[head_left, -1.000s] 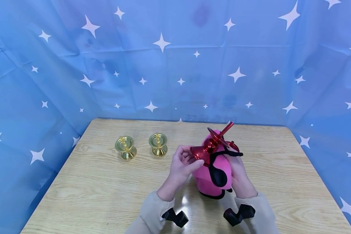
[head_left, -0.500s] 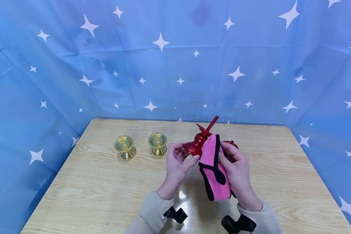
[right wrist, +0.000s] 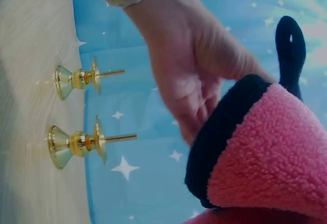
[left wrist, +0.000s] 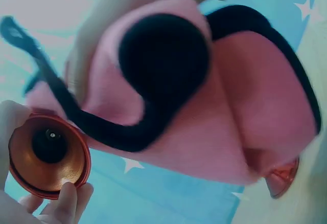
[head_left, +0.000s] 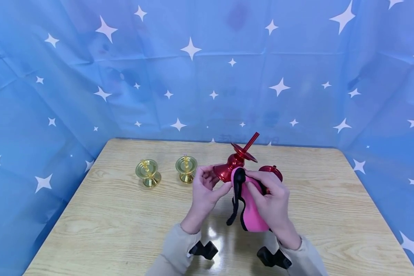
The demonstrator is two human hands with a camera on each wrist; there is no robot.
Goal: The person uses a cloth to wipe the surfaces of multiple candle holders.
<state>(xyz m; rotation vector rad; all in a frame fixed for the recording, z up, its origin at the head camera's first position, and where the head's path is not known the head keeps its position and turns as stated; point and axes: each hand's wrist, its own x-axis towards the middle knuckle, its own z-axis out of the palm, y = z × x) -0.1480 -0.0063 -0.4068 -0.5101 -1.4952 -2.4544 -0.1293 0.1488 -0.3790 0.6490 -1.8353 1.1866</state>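
My left hand (head_left: 204,195) grips a shiny red metal candlestick (head_left: 232,163) by its flared foot, the stick tilted with its spike up and to the right. In the left wrist view the hollow underside of that foot (left wrist: 48,155) faces the camera. My right hand (head_left: 274,203) pinches a pink fleece cloth with black trim (head_left: 253,212) and a black strap, held against the near side of the candlestick. The cloth covers part of the red foot. In the right wrist view the fuzzy pink fabric (right wrist: 276,157) hides some left fingertips.
A second red candlestick (head_left: 271,170) stands just beyond my right hand, partly hidden by it. To the left, two gold candlesticks with dishes and spikes, one farther left (head_left: 151,180) and one nearer (head_left: 187,177), stand upright on the wooden table (head_left: 124,226). A blue starry backdrop (head_left: 207,76) hangs behind.
The red candlestick and left hand have shifted left. My right hand has come round from behind to the near side, and the pink cloth has turned and folded, its black strap now hanging at the left.
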